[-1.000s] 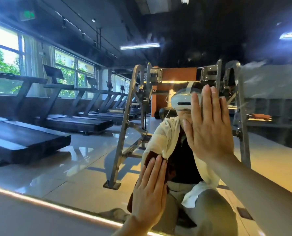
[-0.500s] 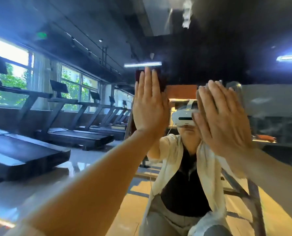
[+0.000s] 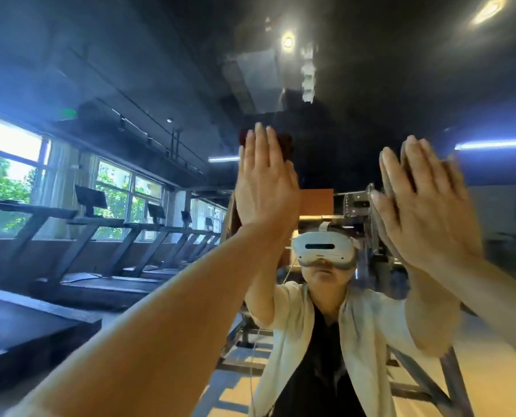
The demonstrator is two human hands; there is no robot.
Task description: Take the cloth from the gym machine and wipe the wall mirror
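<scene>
Fingers straight and held together, the left hand [image 3: 265, 188] lies flat against the wall mirror [image 3: 356, 94], pressing a dark reddish cloth [image 3: 284, 144] to the glass. Only the cloth's edges show (a strip past the fingertips and a corner to the right of them); the rest is hidden under the palm. The left forearm runs up to it from the lower left corner.

To the right and slightly lower, the right hand [image 3: 425, 212] is also flat with its fingers extended and together, holding nothing; it is motion-blurred, and its reflection shows just behind its left edge, so it is at or very near the glass, though contact cannot be confirmed.

Between and below the hands the mirror shows the person reflected, wearing a white headset [image 3: 324, 248], a pale open shirt [image 3: 368, 335] and a dark top. Behind the reflection stands a metal-framed gym machine [image 3: 359, 203]. A row of treadmills [image 3: 106, 284] lines the windows [image 3: 124, 197] on the left. A green sign [image 3: 69, 113] glows near the ceiling, too small to read; no other writing is legible.
</scene>
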